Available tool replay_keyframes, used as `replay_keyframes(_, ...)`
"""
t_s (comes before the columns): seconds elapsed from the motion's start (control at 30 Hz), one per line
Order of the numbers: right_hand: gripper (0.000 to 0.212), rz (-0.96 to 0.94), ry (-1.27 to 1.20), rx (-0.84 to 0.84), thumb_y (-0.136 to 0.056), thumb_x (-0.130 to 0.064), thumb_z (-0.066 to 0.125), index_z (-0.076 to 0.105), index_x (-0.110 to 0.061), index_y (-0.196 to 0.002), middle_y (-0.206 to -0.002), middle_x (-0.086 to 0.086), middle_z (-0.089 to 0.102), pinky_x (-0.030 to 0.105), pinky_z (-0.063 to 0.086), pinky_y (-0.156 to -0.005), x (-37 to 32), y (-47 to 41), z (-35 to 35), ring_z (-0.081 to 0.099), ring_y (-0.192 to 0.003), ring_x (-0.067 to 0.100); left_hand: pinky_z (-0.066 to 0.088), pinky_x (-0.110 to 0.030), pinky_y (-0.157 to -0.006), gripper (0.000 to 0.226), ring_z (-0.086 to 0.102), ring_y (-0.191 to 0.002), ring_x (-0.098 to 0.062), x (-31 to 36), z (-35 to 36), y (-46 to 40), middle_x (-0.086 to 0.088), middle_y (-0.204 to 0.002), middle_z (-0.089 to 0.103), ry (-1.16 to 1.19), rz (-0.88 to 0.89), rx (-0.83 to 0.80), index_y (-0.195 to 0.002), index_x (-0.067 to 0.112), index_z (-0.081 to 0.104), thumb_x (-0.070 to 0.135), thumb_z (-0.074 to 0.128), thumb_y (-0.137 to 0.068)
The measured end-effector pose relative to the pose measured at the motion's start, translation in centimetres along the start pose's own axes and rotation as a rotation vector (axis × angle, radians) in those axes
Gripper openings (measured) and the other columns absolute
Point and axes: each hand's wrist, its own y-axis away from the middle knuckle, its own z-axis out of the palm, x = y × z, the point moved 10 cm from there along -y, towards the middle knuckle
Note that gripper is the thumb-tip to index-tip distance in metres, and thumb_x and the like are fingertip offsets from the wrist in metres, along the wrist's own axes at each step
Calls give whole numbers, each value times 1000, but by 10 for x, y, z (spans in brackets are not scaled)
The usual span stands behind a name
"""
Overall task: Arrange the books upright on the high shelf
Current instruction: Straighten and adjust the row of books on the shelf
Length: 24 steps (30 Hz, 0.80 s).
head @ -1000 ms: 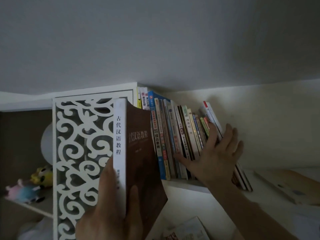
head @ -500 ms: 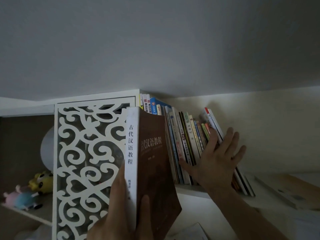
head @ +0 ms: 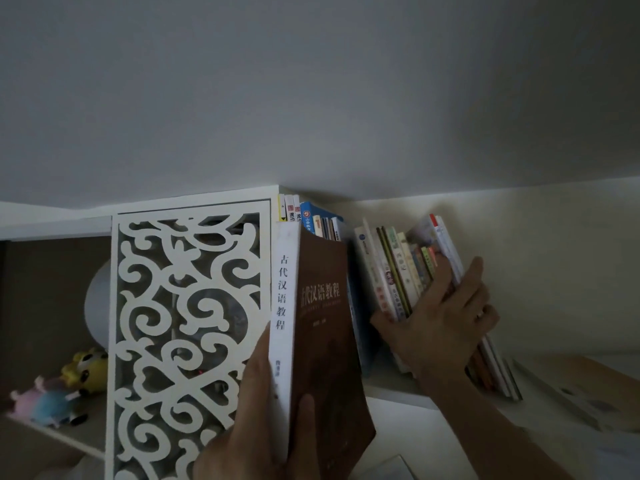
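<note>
Brown book [head: 323, 327] gripped at bottom by left hand [head: 256, 427]; leaning books [head: 401, 271] held right of it by open right hand [head: 446, 323], gap kept for insertion.

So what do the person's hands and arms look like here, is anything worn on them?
Both are bare. The left hand shows no glove, and no ring can be made out. The right hand is also ungloved, and its forearm runs to the frame edge with no sleeve, watch or band visible. The dim light hides finer detail.
</note>
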Motion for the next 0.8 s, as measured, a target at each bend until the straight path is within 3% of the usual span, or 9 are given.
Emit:
replay_keyframes(0.07,125,17,19,24,-54,-79,66,30,-5,-149,-155,33,24,62,35,-101,13,-9,-8,38,-129,50,30,14,-65,66,45,-58,18,-5,33,-16,27,-95,67,28,30,-252,-143,29,48,43,63,-80)
replay_keyframes(0.13,126,32,37,52,-54,-78,69,30,-4,-148,-151,33,28,60,37,-99,29,-18,-17,40,-126,50,27,9,-49,66,47,-45,10,-1,44,-11,22,-86,70,-71,52,-232,-145,28,46,38,70,-84)
replay_keyframes(0.17,127,47,44,62,-54,-78,70,29,-3,-148,-149,33,30,59,37,-98,37,-21,-22,41,-124,49,31,7,-53,69,55,-43,2,0,50,-9,14,-86,74,-84,18,-260,-146,29,44,34,73,-83)
replay_keyframes(0.23,126,85,59,70,-54,-79,67,30,-1,-146,-147,32,31,57,38,-95,55,-25,-29,41,-122,48,42,-8,-59,75,69,-57,-12,15,62,-19,4,-100,77,-110,-6,-280,-148,30,40,30,77,-82)
replay_keyframes(0.3,125,109,85,56,-56,-81,61,30,0,-146,-145,33,32,55,38,-91,69,-28,-32,42,-120,47,46,-16,-75,73,73,-92,-17,21,80,-31,3,-130,69,-106,-90,-281,-150,32,34,30,73,-88)
replay_keyframes(0.4,125,112,104,35,-59,-86,52,29,0,-147,-143,33,34,52,40,-84,81,-32,-37,43,-117,45,43,-17,-90,67,63,-119,-17,19,114,-47,5,-148,54,-24,-231,-293,-151,31,31,27,66,-95)
replay_keyframes(0.6,125,93,116,-5,-57,-82,55,28,-2,-149,-143,31,34,51,45,-80,83,-31,-36,44,-114,43,62,-30,-71,69,68,-83,-10,21,171,-55,0,-125,63,-9,-97,-312,-153,34,17,28,60,-99)
replay_keyframes(0.73,125,83,91,-5,-54,-79,59,29,-2,-148,-143,31,34,54,46,-80,83,-32,-35,44,-114,45,45,-7,-60,66,55,-64,3,0,177,-27,-3,-99,69,-37,24,-275,-156,14,29,25,62,-100)
replay_keyframes(0.8,125,75,84,-3,-54,-78,60,30,-1,-148,-142,31,34,54,46,-79,81,-32,-34,45,-113,46,40,-7,-60,66,55,-63,3,-10,174,-10,-7,-96,72,-56,30,-228,-152,6,37,23,68,-96)
